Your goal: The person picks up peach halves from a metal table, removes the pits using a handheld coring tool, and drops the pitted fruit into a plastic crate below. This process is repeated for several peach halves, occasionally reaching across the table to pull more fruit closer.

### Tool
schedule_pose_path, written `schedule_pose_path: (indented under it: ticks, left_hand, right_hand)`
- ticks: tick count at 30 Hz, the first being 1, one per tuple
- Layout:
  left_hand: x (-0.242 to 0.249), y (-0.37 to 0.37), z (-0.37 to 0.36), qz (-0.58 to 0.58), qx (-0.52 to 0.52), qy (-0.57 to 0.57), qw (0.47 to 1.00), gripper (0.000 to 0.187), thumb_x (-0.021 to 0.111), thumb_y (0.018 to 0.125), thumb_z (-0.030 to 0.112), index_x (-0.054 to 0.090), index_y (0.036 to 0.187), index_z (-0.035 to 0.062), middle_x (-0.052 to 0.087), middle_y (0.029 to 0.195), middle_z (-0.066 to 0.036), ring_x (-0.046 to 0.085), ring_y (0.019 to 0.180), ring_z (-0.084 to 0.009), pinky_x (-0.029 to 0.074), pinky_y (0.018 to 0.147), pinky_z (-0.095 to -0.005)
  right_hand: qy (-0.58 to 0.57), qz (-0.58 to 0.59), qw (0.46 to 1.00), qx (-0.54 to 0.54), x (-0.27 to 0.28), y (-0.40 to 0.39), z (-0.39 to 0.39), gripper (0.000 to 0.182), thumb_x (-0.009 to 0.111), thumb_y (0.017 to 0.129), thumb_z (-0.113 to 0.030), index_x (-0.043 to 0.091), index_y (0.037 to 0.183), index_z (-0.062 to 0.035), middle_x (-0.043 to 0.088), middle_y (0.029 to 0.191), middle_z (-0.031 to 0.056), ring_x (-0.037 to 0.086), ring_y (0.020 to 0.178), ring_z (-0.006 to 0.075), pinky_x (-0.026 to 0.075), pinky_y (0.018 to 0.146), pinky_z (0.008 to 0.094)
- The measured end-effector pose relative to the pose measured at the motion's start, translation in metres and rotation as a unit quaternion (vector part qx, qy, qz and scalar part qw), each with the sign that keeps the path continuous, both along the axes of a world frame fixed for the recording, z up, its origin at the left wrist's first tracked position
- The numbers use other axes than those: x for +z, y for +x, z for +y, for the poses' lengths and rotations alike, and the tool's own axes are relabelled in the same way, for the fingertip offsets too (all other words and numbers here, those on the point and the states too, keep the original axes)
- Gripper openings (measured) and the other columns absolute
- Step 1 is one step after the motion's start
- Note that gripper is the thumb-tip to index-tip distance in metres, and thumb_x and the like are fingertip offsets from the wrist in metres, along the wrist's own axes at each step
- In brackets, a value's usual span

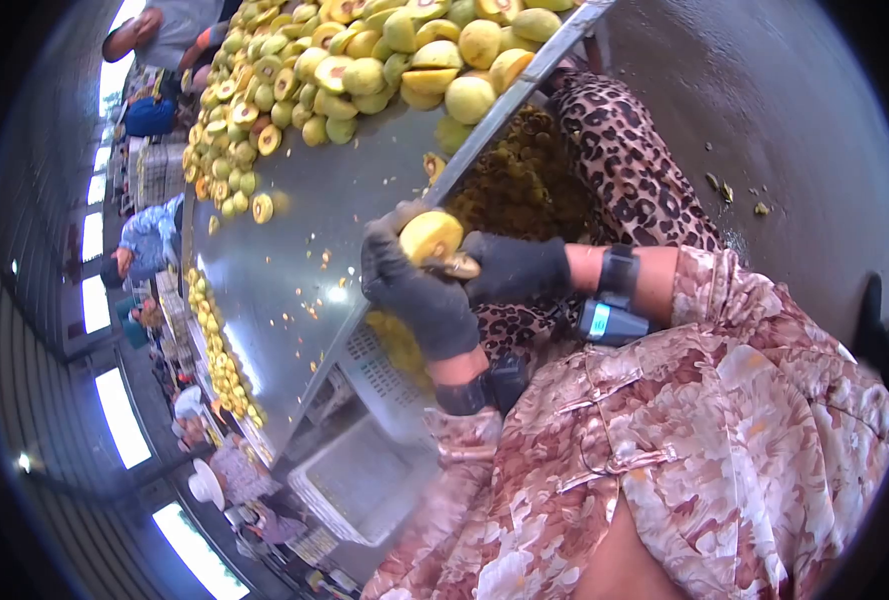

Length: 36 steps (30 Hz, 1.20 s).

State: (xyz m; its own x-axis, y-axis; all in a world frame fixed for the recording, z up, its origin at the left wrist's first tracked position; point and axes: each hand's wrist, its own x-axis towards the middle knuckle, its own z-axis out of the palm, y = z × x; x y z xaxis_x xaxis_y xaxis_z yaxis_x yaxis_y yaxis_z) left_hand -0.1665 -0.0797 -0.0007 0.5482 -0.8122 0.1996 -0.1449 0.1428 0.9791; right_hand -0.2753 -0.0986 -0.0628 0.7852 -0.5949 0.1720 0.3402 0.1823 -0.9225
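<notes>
My left hand [415,285], in a dark grey glove, is closed around a yellow peach half [432,236] near the table's edge. Its cut face and thumb side are turned towards my other hand. My right hand [515,268], gloved the same, is closed in a fist beside it. A small brownish tool with a rounded, spoon-like end [458,265] sticks out of this fist and touches the lower side of the peach. The tool's handle is hidden in the glove.
A metal table [365,165] bears a big heap of whole and halved peaches [365,75] and scattered bits. Below its edge are dark yellow scraps [525,180], a white basket [380,375] and a grey-white crate [360,480]. Several people work along the far side.
</notes>
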Motion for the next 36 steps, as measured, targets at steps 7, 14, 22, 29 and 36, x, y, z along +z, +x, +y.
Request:
schedule_pose_path:
  ticks: [7, 14, 22, 29, 36]
  left_hand:
    - [0.006, 0.003, 0.013, 0.247, -0.103, 0.053, 0.962, 0.053, 0.053, 0.106, 0.051, 0.064, 0.109, -0.0007, 0.069, 0.091, -0.017, 0.071, 0.083, -0.0287, 0.061, 0.073, -0.0425]
    - [-0.003, -0.010, -0.001, -0.116, 0.008, -0.033, 0.993, 0.053, 0.049, 0.108, 0.044, 0.068, 0.096, -0.0037, 0.071, 0.087, -0.018, 0.069, 0.075, -0.0264, 0.059, 0.070, -0.0351]
    - [0.013, -0.024, 0.014, 0.071, -0.103, 0.029, 0.992, 0.052, 0.050, 0.107, 0.046, 0.068, 0.096, -0.0010, 0.070, 0.092, -0.017, 0.070, 0.077, -0.0253, 0.059, 0.066, -0.0355]
    - [0.000, 0.088, 0.047, 0.241, -0.045, 0.066, 0.967, 0.045, 0.051, 0.107, 0.043, 0.065, 0.108, 0.0001, 0.070, 0.099, -0.014, 0.069, 0.090, -0.0253, 0.060, 0.079, -0.0369]
    - [0.020, 0.131, 0.028, -0.299, 0.044, 0.107, 0.947, 0.033, 0.048, 0.104, 0.023, 0.069, 0.112, -0.0011, 0.072, 0.109, -0.014, 0.069, 0.104, -0.0274, 0.055, 0.093, -0.0396]
  right_hand:
    - [-0.165, -0.092, 0.981, -0.042, -0.036, 0.022, -0.007, 0.053, 0.074, 0.093, -0.018, 0.054, 0.141, -0.0055, 0.059, 0.136, 0.0167, 0.056, 0.127, 0.0261, 0.045, 0.108, 0.0386]
    - [0.003, -0.104, 0.993, -0.054, -0.021, 0.018, 0.001, 0.050, 0.072, 0.091, -0.008, 0.056, 0.138, -0.0054, 0.063, 0.135, 0.0115, 0.056, 0.126, 0.0193, 0.045, 0.110, 0.0356]
    - [-0.080, -0.118, 0.989, 0.031, -0.029, -0.003, -0.003, 0.048, 0.073, 0.088, -0.008, 0.058, 0.133, -0.0059, 0.064, 0.131, 0.0111, 0.060, 0.119, 0.0198, 0.048, 0.105, 0.0337]
    - [-0.087, -0.017, 0.996, -0.010, -0.020, 0.005, 0.006, 0.023, 0.071, 0.092, -0.016, 0.066, 0.110, -0.0028, 0.069, 0.091, 0.0048, 0.064, 0.084, 0.0178, 0.053, 0.078, 0.0318]
    - [0.488, -0.104, 0.863, 0.083, -0.010, -0.004, -0.001, 0.016, 0.065, 0.093, -0.016, 0.062, 0.084, -0.0032, 0.046, 0.055, -0.0030, 0.042, 0.041, 0.0081, 0.037, 0.039, 0.0269]
